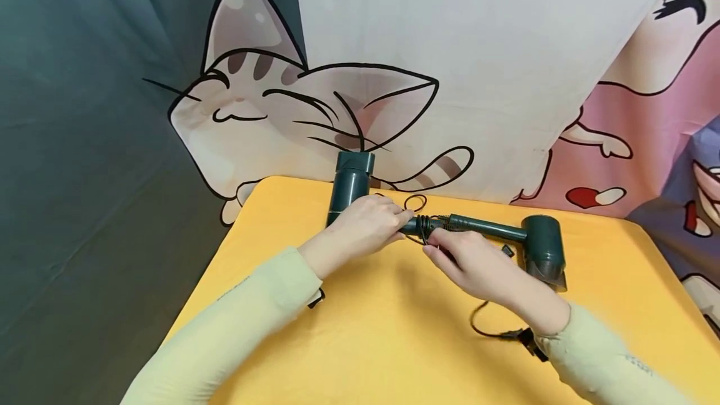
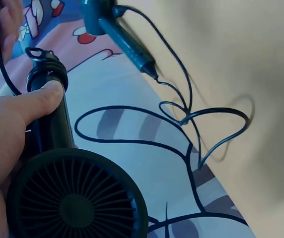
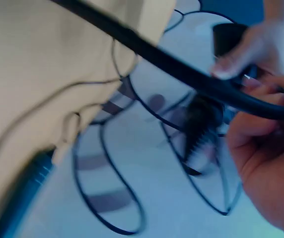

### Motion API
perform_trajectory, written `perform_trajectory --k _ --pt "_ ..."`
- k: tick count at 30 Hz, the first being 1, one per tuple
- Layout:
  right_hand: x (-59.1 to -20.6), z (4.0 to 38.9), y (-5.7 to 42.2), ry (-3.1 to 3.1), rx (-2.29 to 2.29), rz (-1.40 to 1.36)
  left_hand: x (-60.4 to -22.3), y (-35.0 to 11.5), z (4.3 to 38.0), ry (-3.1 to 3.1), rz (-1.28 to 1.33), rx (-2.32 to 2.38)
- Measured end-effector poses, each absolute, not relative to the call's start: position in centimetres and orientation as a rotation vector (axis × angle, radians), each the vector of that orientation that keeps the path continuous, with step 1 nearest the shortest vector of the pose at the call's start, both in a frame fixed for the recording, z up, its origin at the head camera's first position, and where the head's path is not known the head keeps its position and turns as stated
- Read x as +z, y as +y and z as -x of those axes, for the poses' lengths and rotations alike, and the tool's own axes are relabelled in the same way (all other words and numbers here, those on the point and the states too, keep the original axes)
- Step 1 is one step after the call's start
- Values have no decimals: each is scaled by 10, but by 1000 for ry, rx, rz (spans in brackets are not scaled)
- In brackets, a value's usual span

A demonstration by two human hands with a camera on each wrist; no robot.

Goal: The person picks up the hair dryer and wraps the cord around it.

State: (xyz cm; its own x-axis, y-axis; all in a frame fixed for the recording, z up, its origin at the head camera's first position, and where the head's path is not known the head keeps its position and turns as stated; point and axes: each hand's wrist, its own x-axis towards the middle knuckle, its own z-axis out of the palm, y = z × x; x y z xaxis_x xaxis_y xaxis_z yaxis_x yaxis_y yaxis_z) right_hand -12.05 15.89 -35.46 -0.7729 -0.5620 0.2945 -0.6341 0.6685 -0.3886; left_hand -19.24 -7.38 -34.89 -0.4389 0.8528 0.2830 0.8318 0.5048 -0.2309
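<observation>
My left hand grips the handle of a dark green hair dryer, its thumb along the handle. The dryer's round ribbed grille shows large in the left wrist view. Several turns of black cord are wound round the far end of that handle. My right hand is close beside this end and pinches a length of the cord between thumb and fingers. The right wrist view is blurred there.
A second green hair dryer lies to the right on the yellow table, its handle pointing left. Loose cord loops near it. A dark cord end is below my right wrist. Behind the table hangs a cartoon-printed cloth.
</observation>
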Motion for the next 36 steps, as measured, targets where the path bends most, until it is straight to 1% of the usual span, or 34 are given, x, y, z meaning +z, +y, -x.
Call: perform_trajectory --k 8,13,21,27,36 --pt "-398 110 157 -2566 1347 -867 -334 -76 192 -2404 1372 6" --pt "-413 107 145 -2439 1635 -790 -328 -78 190 -2416 1351 -3" --pt "-436 112 136 -2362 2030 -759 -317 -84 191 -2372 1317 -85" --pt "-445 124 141 -2269 2305 -732 -309 -86 188 -2338 1366 -111" --pt "-441 156 163 -2278 2665 -754 -302 -86 175 -2330 1446 -100"
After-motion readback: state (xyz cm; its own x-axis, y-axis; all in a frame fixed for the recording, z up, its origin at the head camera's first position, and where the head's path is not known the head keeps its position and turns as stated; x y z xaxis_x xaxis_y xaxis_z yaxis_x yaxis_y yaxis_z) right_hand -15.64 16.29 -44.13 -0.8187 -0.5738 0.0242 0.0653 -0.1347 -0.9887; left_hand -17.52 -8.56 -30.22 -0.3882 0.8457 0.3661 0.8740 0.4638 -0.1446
